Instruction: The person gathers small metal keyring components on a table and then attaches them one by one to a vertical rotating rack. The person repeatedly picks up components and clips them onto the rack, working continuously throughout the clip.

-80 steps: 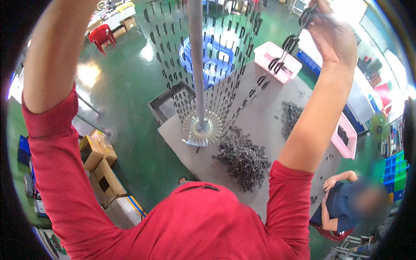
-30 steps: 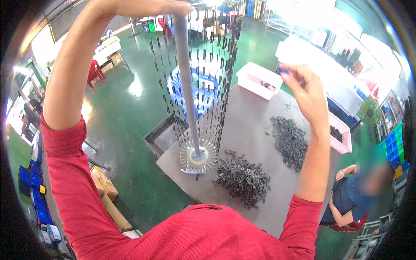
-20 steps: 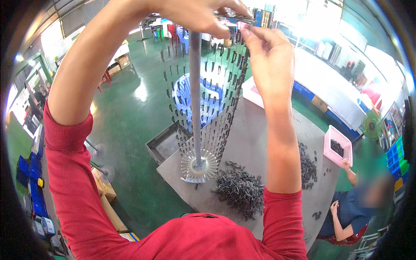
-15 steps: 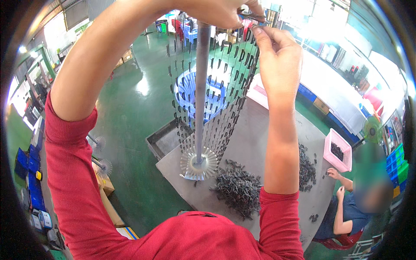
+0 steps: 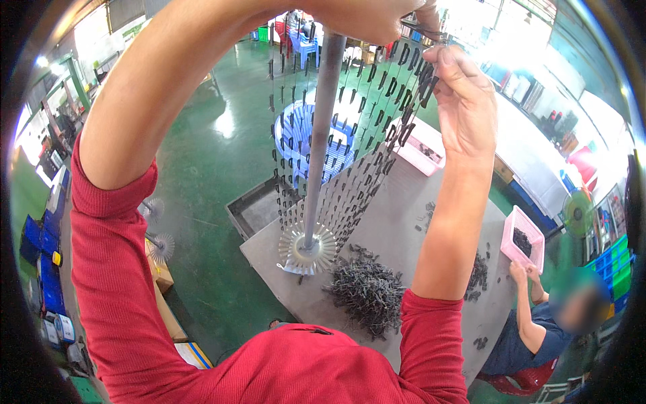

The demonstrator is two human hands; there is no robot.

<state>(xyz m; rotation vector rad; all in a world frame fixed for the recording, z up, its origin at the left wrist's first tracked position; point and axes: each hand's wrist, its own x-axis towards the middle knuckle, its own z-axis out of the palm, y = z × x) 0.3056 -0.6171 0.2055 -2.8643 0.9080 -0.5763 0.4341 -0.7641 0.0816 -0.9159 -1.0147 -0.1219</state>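
My left hand (image 5: 377, 20) reaches over the top of a grey upright pole (image 5: 323, 114), partly cut off by the upper edge. Its fingers are closed on a thin dark metal piece (image 5: 424, 30), whose kind I cannot make out. Close to it, my right hand (image 5: 468, 94) pinches near the top of a hanging strand of small black parts (image 5: 425, 81). Many similar strands hang around the pole, down toward a pale round base with radial slots (image 5: 308, 250). The base stands on a grey table (image 5: 397, 212), beside a heap of small black parts (image 5: 367, 289).
At the right a person (image 5: 538, 323) touches a pink basket (image 5: 531, 252) holding black parts. Another pink basket (image 5: 420, 148) lies at the table's far side. Behind the strands stands a blue round basket (image 5: 296, 131). A grey tray (image 5: 252, 209) adjoins the table's left corner.
Both my hands have moved right, and the nearest strands have shifted right with them. The other person's hands have come to the pink basket.
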